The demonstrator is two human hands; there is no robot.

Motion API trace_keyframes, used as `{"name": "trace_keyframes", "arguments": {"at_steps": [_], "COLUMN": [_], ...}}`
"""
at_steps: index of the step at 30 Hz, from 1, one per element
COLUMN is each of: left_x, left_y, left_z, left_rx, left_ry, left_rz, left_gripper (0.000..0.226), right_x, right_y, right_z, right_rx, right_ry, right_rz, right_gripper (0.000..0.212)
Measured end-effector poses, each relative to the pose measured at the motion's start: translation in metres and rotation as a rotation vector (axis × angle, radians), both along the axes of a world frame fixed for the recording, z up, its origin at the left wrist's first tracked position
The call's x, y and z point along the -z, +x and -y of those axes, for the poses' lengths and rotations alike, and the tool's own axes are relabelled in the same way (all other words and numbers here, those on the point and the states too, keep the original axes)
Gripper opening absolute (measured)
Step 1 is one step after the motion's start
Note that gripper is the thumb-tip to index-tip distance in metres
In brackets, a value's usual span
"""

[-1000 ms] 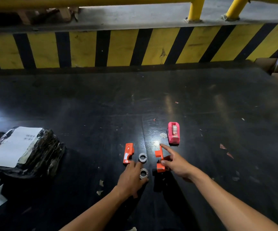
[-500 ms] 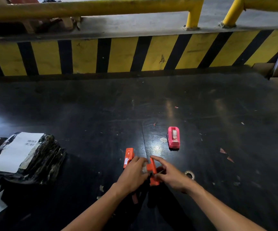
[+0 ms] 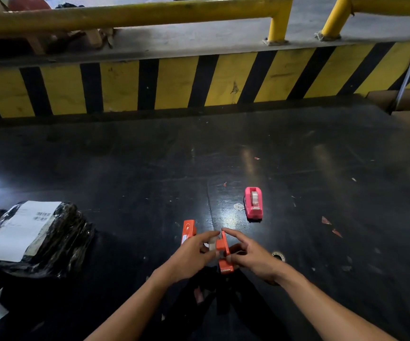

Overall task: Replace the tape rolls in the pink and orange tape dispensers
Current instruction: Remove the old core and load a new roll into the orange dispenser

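Note:
The orange dispenser is apart in two halves. One half (image 3: 224, 252) is held upright just above the black surface by my right hand (image 3: 250, 257). My left hand (image 3: 194, 254) pinches a small clear tape roll (image 3: 212, 245) against the hub of that half. The other orange half (image 3: 188, 231) lies flat just beyond my left hand. A pink dispenser (image 3: 254, 203) with a roll inside stands farther off to the right. An empty tape core (image 3: 278, 255) lies to the right of my right hand.
A black wrapped parcel with a white label (image 3: 30, 232) lies at the left. A yellow-and-black striped curb (image 3: 199, 84) with yellow rails closes the far side. Paper scraps (image 3: 331, 226) dot the dark floor (image 3: 125, 168) on the right.
Both hands lifted from the floor items and came together: my right hand raised the orange half upright and my left brought a roll to it. One ring now lies to the right.

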State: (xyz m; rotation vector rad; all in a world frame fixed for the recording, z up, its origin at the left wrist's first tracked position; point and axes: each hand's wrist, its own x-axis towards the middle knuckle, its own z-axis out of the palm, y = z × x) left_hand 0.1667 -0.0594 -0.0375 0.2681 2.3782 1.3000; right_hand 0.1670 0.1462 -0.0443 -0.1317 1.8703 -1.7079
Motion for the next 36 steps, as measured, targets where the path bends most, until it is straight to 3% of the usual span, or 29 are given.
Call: {"name": "trace_keyframes", "arguments": {"at_steps": [6, 19, 22, 25, 32, 36], "left_x": [-0.007, -0.008, -0.01, -0.01, -0.009, 0.008], "left_y": [0.001, 0.002, 0.001, 0.002, -0.001, -0.022], "left_z": [0.007, -0.007, -0.01, -0.011, -0.01, 0.007], "left_rx": [-0.091, -0.213, -0.251, -0.271, -0.228, -0.329], "left_ry": [0.203, 0.127, 0.162, 0.171, 0.214, 0.066], "left_rz": [0.097, -0.074, -0.068, -0.077, -0.022, -0.162], "left_gripper": [0.05, 0.047, 0.05, 0.043, 0.036, 0.021], "right_x": [-0.002, -0.003, -0.004, -0.004, -0.003, 0.001], "right_y": [-0.005, -0.006, -0.005, -0.007, -0.002, -0.004], "right_z": [-0.001, 0.002, 0.004, 0.005, 0.002, -0.002], "right_rx": [-0.006, 0.024, 0.063, 0.113, 0.132, 0.178], "right_ry": [-0.029, -0.024, -0.155, -0.23, -0.226, -0.222], "right_rz": [0.013, 0.021, 0.134, 0.222, 0.188, 0.195], "right_gripper": [0.07, 0.069, 0.062, 0.052, 0.058, 0.058]}}
